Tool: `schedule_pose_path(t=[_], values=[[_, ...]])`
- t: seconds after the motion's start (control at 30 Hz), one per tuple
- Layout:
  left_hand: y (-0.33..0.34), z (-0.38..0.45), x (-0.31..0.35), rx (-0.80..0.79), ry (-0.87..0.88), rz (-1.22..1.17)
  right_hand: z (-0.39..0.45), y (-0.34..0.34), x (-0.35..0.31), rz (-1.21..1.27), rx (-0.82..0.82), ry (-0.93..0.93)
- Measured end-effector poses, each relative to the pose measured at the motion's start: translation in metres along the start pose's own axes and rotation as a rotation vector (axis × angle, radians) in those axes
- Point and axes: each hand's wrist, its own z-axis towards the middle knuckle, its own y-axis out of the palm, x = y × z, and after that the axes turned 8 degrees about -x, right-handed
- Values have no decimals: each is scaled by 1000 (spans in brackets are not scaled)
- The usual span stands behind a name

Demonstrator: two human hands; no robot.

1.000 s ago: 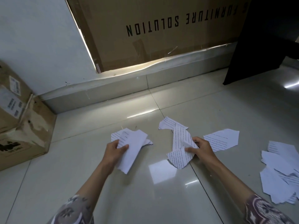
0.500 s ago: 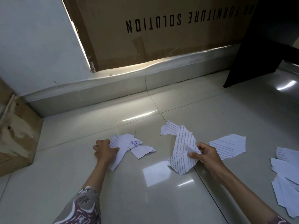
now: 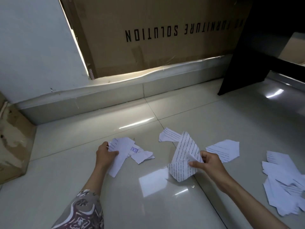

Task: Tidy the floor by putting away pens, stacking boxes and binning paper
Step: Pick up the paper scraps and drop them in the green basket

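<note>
At the left edge of the frame stands a worn cardboard box (image 3: 13, 142) with torn facing, set on the pale tiled floor (image 3: 82, 179) against the skirting. Rising from the bottom of the frame, a patterned sleeve (image 3: 79, 210) leads up to the person's left hand (image 3: 105, 154), left of centre. Its fingers and thumb are curled round a bundle of torn paper pieces (image 3: 122, 152), the thumb lying across the top sheet; one piece in the bundle shows purple lettering, and the lower end of the bundle reaches down beside the wrist. Whether the bundle rests on the tiles or is lifted just clear cannot be told.

Above, in the upper middle, a large brown carton (image 3: 156, 38) printed with upside-down black letters leans on the white wall.

Right of centre, the right hand (image 3: 208, 164) pinches a crumpled printed sheet (image 3: 183, 159) between thumb and fingers, its creased body raised in front of the hand. Just behind it a torn lined scrap (image 3: 170, 135) lies flat on the floor, and another loose scrap (image 3: 224, 150) lies just beyond the right hand's knuckles.

A dark furniture panel (image 3: 239, 68) stands at the upper right. At the lower right edge a heap of torn sheets (image 3: 283, 182) lies overlapping on the tiles, well apart from both hands.
</note>
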Motion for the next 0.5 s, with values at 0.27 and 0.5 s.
schedule_pose_path(t=[0.27,0.5], values=[[-14,-30,70,50,196,-73,-44,-31,-42,39,168,-67],[1,-68,161,-60,367,-139,-95,-81,-92,107,314,-179]])
